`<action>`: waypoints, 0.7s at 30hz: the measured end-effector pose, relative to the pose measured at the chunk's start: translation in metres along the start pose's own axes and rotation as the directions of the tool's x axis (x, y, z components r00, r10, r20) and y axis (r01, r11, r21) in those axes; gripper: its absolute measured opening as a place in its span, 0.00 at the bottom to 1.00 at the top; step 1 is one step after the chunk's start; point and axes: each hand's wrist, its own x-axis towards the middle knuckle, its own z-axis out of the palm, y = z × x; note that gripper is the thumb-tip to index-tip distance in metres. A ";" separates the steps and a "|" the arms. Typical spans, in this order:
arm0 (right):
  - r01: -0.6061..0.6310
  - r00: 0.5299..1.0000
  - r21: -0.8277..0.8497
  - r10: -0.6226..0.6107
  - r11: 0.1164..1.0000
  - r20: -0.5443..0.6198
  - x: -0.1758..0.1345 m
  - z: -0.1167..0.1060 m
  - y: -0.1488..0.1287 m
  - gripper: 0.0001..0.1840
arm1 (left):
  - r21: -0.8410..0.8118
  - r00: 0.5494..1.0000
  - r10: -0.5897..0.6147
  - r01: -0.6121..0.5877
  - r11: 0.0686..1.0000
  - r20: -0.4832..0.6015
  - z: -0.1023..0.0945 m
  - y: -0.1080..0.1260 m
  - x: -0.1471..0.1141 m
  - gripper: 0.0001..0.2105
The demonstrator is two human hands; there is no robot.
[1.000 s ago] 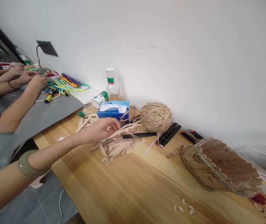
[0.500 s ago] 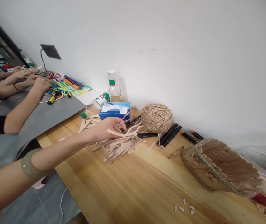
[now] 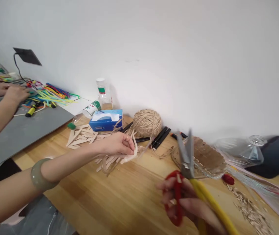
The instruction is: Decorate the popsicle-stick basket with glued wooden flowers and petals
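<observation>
Above a wooden surface (image 3: 119, 195), a person's left hand (image 3: 118, 143) pinches pale sticks (image 3: 135, 151) at its fingertips while the right hand (image 3: 190, 204) grips scissors (image 3: 187, 168), slightly blurred, the red handle around its fingers and the blades raised and a little apart. The pinch looks suited to lifting thin pieces clear of the loose pile (image 3: 108, 162) just below; the blades are presumably raised to clear the things beneath. The held sticks lie to the left of the scissors, well apart from the cutting edges. Beyond the left hand stand a blue tissue box (image 3: 106, 121) and a ball of twine (image 3: 147, 122), with black markers (image 3: 163, 137) beside it, all set near the wall (image 3: 203, 65), apparently to leave working room. A scalloped wooden basket (image 3: 205, 155) sits behind the scissors. At far left, other people's hands (image 3: 17, 93) are busy near colored stems (image 3: 52, 93).
</observation>
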 end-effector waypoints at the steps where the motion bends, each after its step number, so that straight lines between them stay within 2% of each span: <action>1: -0.046 0.997 0.012 0.045 0.999 0.058 0.006 0.020 -0.011 0.14 | 0.010 1.000 0.006 -0.006 1.000 0.004 0.002 0.000 0.000 0.07; 3: -0.144 0.987 -0.027 0.145 0.989 0.063 0.015 0.054 -0.028 0.13 | 0.024 1.000 0.012 -0.013 1.000 0.010 0.004 0.000 -0.001 0.06; 4: -0.132 0.991 -0.014 0.132 0.991 0.006 0.018 0.068 -0.034 0.12 | 0.028 1.000 0.013 -0.013 1.000 0.012 0.005 -0.001 -0.003 0.06; 5: -0.079 0.997 0.025 0.079 0.997 -0.011 0.020 0.079 -0.039 0.12 | 0.029 1.000 0.013 -0.013 0.999 0.013 0.006 -0.001 -0.004 0.06; 8: -0.057 0.998 0.175 0.063 0.983 -0.030 0.028 0.098 -0.043 0.14 | 0.023 1.000 0.015 -0.015 1.000 0.005 0.007 -0.001 -0.007 0.06; 15: -0.059 0.997 0.252 0.070 0.966 -0.034 0.050 0.111 -0.032 0.22 | 0.052 0.995 0.084 -0.082 0.995 -0.049 0.009 0.000 -0.009 0.09; 19: -0.055 0.996 0.271 0.070 0.961 -0.048 0.052 0.112 -0.028 0.24 | 0.103 0.992 0.123 -0.118 0.988 -0.039 0.013 -0.004 -0.005 0.07; 21: -0.046 0.996 0.282 0.066 0.958 -0.062 0.050 0.110 -0.027 0.23 | 0.164 0.984 0.167 -0.154 0.974 -0.068 0.009 -0.007 0.000 0.07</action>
